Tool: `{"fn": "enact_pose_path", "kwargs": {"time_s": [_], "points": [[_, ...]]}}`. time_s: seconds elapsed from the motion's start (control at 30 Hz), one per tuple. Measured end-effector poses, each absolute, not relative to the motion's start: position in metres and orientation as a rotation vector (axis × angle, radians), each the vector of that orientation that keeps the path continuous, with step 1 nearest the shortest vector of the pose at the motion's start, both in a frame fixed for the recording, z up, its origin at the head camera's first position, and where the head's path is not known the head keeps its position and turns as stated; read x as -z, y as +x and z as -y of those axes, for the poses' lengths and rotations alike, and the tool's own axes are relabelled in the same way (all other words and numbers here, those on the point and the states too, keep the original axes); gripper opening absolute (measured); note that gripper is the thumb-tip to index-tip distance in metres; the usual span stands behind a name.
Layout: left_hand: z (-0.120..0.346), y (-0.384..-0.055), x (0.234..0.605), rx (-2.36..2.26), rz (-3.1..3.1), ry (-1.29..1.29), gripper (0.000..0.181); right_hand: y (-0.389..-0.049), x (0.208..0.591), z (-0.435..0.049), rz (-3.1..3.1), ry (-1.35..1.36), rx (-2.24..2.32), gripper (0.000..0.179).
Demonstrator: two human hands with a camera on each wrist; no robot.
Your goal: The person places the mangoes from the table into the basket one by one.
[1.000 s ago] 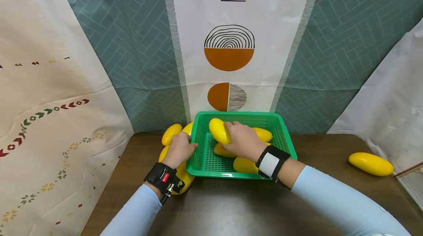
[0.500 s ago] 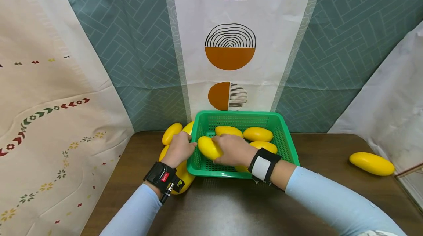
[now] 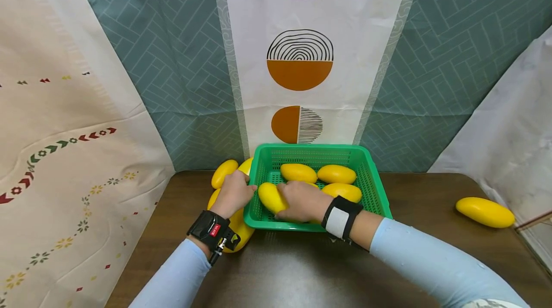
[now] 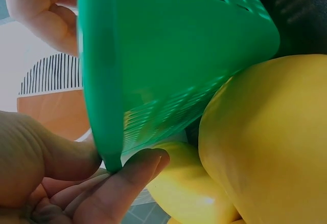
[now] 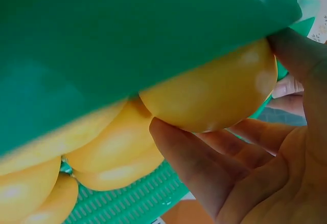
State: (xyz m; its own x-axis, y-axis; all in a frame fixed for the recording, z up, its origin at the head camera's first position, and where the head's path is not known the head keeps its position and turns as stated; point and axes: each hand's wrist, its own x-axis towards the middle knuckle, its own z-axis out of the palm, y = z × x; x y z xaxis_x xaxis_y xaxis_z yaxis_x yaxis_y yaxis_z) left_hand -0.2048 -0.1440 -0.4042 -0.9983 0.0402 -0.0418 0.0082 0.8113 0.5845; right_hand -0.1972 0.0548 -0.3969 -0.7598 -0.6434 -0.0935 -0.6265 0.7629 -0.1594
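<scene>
My right hand [image 3: 304, 201] grips a yellow mango [image 3: 270, 197] low inside the left front part of a green plastic basket [image 3: 376, 181]. In the right wrist view, thumb and fingers curl round the held mango [image 5: 214, 93], partly hidden by the basket wall [image 5: 76, 55]. My left hand [image 3: 233, 195] pinches the basket's left rim [image 4: 102, 81], thumb on one side and fingers on the other. Several more mangoes lie in the basket, among them a back left mango [image 3: 298, 173], a back right mango [image 3: 337, 174] and a right mango [image 3: 342, 192].
Outside the basket's left wall lie several more mangoes, one at the back [image 3: 224, 173] and a larger yellow one [image 3: 241, 231] partly under my left wrist. A lone mango [image 3: 485, 212] rests far right on the brown table [image 3: 280, 269]. Patterned cloth [image 3: 297, 20] hangs behind.
My right hand has carried the mango from above the basket's middle down and leftward to its front left part. The left hand has stayed on the rim.
</scene>
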Motion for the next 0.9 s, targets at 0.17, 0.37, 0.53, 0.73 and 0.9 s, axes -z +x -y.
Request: {"fn": "enact_pose_path", "kwargs": {"time_s": [0.17, 0.37, 0.53, 0.73, 0.9], "points": [[0.1437, -0.2056, 0.4039, -0.956, -2.930, 0.024, 0.020, -0.1962, 0.3999, -0.0541, -2.805, -1.036, 0.172, 0.061], [0.1439, -0.2061, 0.4033, -0.948, -2.923, 0.009, 0.025, -0.1947, 0.3995, -0.0538, -2.788, -1.009, 0.156, 0.065], [0.1440, -0.2061, 0.4040, -0.943, -2.922, 0.011, 0.025, -0.1944, 0.4019, -0.0536, -2.759, -0.940, 0.155, 0.070], [0.1437, -0.2041, 0.4028, -0.949, -2.916, 0.007, 0.024, -0.1913, 0.4040, -0.0519, -2.790, -0.905, 0.137, 0.069], [0.1438, -0.2037, 0.4026, -0.964, -2.922, 0.013, 0.021, -0.1898, 0.4030, -0.0520, -2.800, -0.912, 0.130, 0.072]]}}
